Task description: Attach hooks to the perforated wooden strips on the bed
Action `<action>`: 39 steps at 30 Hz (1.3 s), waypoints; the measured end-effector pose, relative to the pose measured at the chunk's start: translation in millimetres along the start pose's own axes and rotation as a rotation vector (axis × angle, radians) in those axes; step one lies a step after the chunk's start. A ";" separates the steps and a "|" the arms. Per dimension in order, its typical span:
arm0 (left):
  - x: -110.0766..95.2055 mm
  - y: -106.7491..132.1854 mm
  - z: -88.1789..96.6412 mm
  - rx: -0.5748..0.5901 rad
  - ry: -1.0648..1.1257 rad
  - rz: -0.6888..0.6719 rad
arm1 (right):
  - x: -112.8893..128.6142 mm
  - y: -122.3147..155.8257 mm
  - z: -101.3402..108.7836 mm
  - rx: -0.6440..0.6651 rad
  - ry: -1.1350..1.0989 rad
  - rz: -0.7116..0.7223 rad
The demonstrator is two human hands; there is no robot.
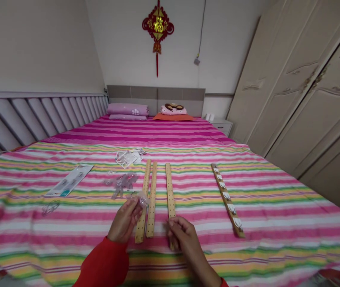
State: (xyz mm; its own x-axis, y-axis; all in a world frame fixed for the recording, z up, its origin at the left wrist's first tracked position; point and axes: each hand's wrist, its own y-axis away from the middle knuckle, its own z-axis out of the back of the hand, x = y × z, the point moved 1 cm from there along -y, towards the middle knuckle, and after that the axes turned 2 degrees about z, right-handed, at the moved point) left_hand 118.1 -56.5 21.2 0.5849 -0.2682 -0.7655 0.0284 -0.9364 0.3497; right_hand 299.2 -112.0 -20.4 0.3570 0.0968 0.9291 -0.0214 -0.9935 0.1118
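Note:
My left hand is closed in a pinch on a small clear plastic piece, held above the near part of two perforated wooden strips. Of these, the left strip passes partly behind my fingers, and the middle strip lies close beside it. My right hand is closed at the near end of a third perforated wooden strip, thumb and fingers about it and slightly blurred. Left of the strips lies a loose pile of clear plastic pieces; their exact shape is hard to make out.
At the right lies a brown strip carrying several white-backed hooks. A flat package and thin wire loops are at the left. White cards lie beyond the pile. Striped sheets cover the bed; a wardrobe stands right.

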 end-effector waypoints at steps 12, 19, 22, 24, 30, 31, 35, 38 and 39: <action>27.1 7.4 -11.0 0.069 0.096 0.072 | 2.1 -9.9 -17.5 0.044 -0.224 -0.067; 38.6 24.6 -20.0 0.224 -0.006 0.006 | 21.4 1.7 -18.4 0.078 -0.342 -0.077; 40.7 29.5 -20.2 0.253 -0.135 -0.101 | 26.8 2.5 -14.9 0.086 -0.347 -0.058; 40.4 33.1 -18.3 0.297 -0.287 -0.237 | 29.1 2.3 -11.8 0.085 -0.344 -0.043; 35.5 50.0 -12.7 0.489 -0.800 -0.855 | 33.6 3.9 -3.3 0.096 -0.307 -0.003; 35.0 52.9 -12.8 0.514 -0.878 -0.946 | 33.9 4.3 -2.2 0.099 -0.300 0.000; 34.3 59.5 -15.3 0.521 -1.057 -1.188 | 33.1 3.5 2.1 0.098 -0.247 -0.014; 36.1 58.3 -16.4 0.464 -1.078 -1.248 | 32.8 1.0 5.7 0.071 -0.179 0.002; 37.4 57.1 -16.3 0.450 -1.076 -1.239 | 33.1 0.3 6.9 0.060 -0.151 0.021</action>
State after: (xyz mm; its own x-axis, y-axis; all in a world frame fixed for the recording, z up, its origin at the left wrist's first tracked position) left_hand 154.8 -116.3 21.3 -0.3878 0.7743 -0.5000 -0.3139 -0.6210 -0.7182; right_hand 317.5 -109.5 7.9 0.4936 0.0708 0.8668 0.0237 -0.9974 0.0680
